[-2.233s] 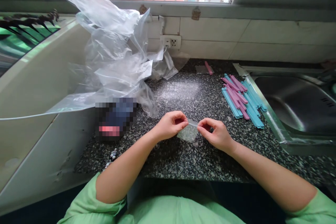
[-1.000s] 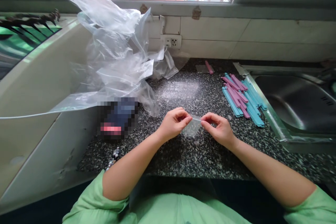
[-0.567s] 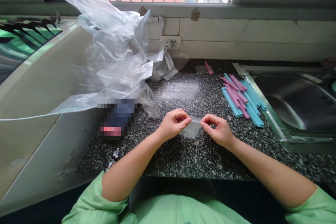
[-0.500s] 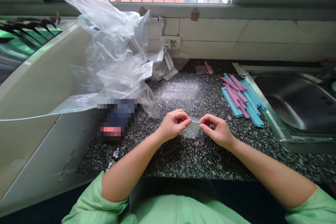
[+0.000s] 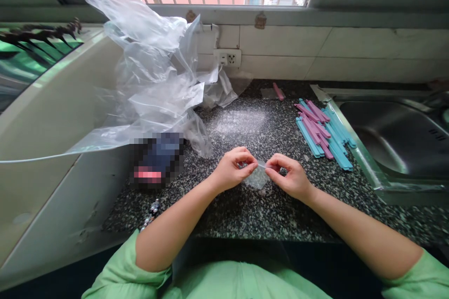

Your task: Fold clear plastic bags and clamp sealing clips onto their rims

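A small clear plastic bag (image 5: 257, 178) hangs between my two hands just above the speckled granite counter (image 5: 245, 205). My left hand (image 5: 234, 169) pinches its top left edge with thumb and fingertips. My right hand (image 5: 289, 177) pinches the top right edge the same way. Both hands are closed on the bag, close together. A pile of blue and pink plastic strips (image 5: 324, 131) lies to the right of my hands, untouched.
A big heap of crumpled clear plastic (image 5: 157, 74) fills the back left of the counter. One pink strip on a small clear bag (image 5: 277, 91) lies near the wall. A steel sink (image 5: 396, 140) lies at the right, a wall socket (image 5: 228, 57) behind.
My hands have drawn closer together on the small bag and dropped slightly toward the counter; the bag between them looks narrower. Nothing else has moved.
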Action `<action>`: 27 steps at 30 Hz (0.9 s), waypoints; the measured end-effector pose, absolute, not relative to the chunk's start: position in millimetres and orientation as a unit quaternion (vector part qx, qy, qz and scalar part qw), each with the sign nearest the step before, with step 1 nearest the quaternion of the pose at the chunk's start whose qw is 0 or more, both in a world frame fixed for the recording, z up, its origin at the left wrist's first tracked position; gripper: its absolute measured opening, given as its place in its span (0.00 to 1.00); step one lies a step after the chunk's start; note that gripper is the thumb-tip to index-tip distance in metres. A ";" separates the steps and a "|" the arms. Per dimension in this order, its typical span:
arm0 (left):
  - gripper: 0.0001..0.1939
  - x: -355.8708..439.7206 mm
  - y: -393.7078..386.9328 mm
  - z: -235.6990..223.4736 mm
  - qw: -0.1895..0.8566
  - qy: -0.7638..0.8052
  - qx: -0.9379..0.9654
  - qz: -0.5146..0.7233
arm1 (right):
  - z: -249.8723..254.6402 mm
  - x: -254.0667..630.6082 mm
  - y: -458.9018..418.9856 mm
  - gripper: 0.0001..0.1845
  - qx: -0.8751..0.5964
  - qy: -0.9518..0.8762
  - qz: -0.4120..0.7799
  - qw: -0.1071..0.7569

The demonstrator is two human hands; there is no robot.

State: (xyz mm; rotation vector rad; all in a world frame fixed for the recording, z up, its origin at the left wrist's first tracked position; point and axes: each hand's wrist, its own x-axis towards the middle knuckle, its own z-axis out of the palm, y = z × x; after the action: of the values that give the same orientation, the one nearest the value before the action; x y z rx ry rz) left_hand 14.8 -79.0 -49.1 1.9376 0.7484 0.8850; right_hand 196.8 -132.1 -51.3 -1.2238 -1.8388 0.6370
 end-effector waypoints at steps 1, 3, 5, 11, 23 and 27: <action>0.06 15.3 -79.2 -49.8 0.426 0.296 0.778 0.354 | -51.1 196.3 -132.0 0.07 -0.483 -0.731 0.250 0.411; 0.06 16.0 -79.8 -50.9 0.418 0.291 0.784 0.356 | -50.9 195.5 -131.8 0.08 -0.478 -0.734 0.247 0.415; 0.06 16.3 -80.1 -51.5 0.407 0.286 0.790 0.358 | -51.2 195.2 -131.5 0.08 -0.474 -0.736 0.242 0.418; 0.06 16.6 -80.7 -51.8 0.388 0.283 0.801 0.357 | -54.5 196.0 -131.2 0.07 -0.476 -0.740 0.238 0.411; 0.07 16.1 -79.5 -51.0 0.423 0.349 0.787 0.283 | -54.1 199.5 -125.6 0.08 -0.513 -0.673 0.219 0.486; 0.08 13.7 -75.1 -50.9 0.456 0.373 0.752 0.295 | -57.5 203.4 -120.5 0.07 -0.546 -0.617 0.240 0.514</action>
State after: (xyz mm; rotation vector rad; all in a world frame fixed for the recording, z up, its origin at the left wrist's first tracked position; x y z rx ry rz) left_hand 13.7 -75.1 -50.9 1.8541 0.9187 0.7283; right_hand 203.4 -120.5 -57.5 -1.3123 -1.4827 0.5777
